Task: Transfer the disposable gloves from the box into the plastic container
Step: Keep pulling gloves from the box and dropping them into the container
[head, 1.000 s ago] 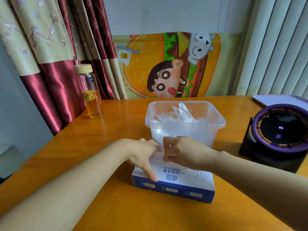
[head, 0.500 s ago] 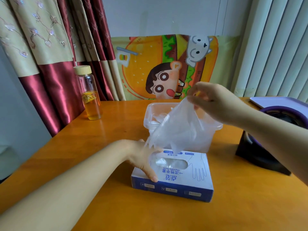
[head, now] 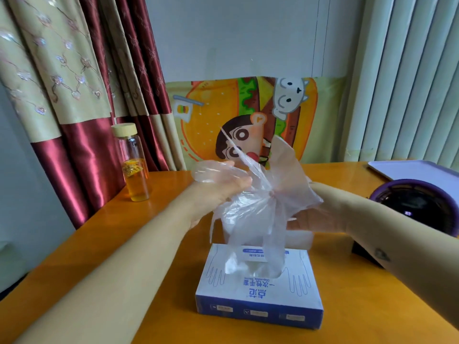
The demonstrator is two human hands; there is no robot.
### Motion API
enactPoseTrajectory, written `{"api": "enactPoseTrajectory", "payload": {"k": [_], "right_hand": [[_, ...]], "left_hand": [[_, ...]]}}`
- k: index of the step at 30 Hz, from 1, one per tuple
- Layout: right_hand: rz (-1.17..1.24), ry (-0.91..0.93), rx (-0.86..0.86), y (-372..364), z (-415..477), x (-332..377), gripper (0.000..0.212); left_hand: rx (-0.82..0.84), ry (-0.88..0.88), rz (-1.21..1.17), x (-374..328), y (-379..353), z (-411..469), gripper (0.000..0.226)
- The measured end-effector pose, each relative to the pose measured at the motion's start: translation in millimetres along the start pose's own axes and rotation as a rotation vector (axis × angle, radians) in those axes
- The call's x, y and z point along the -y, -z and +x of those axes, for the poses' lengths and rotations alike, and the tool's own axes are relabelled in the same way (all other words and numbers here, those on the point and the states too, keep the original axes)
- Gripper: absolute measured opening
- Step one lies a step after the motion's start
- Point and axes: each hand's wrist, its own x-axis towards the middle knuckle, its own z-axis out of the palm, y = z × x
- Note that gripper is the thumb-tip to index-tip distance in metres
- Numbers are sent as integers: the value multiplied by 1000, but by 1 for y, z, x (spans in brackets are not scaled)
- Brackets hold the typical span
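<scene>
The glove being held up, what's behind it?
Only a lower strip of the plastic container shows under the glove. Its rim and contents are hidden by the glove, left hand and right hand.

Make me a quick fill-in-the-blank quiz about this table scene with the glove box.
1. The left hand and right hand hold a clear ____ above the box.
2. The glass bottle stands to the ____ of the box.
3. The front side of the box is coloured ____.
Missing words: glove; left; blue.
</scene>
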Motion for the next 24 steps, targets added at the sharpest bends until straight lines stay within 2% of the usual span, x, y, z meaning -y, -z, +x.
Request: {"api": "enactPoseTrajectory", "payload": {"k": [2, 3, 5, 8, 11, 15, 19, 24], "right_hand": [[-19, 14, -49, 1, 12, -5, 23], [19, 11, -64, 2, 16, -5, 23], [146, 28, -103, 1, 12, 0, 24], [286, 35, -183, 13, -2, 3, 52], [273, 194, -317, 19, -10, 4, 56], [-33, 350, -367, 11, -16, -4, 61], [-444, 333, -440, 11, 2, -12, 40], [-737, 381, -501, 27, 45, -2, 41]], "left_hand": [[-72, -15, 14, -5, -9, 7, 42], [-89, -11, 28, -6, -13, 10, 32], [-113, 4, 44, -6, -17, 17, 27], [-192, 19, 16, -3, -14, 30, 30], [-270, 78, -4, -1, -11, 43, 32], [-286, 122, -56, 2, -14, 58, 37], [-237, 139, -76, 4, -21, 71, 42], [-221, 145, 30, 8, -25, 87, 35]]}}
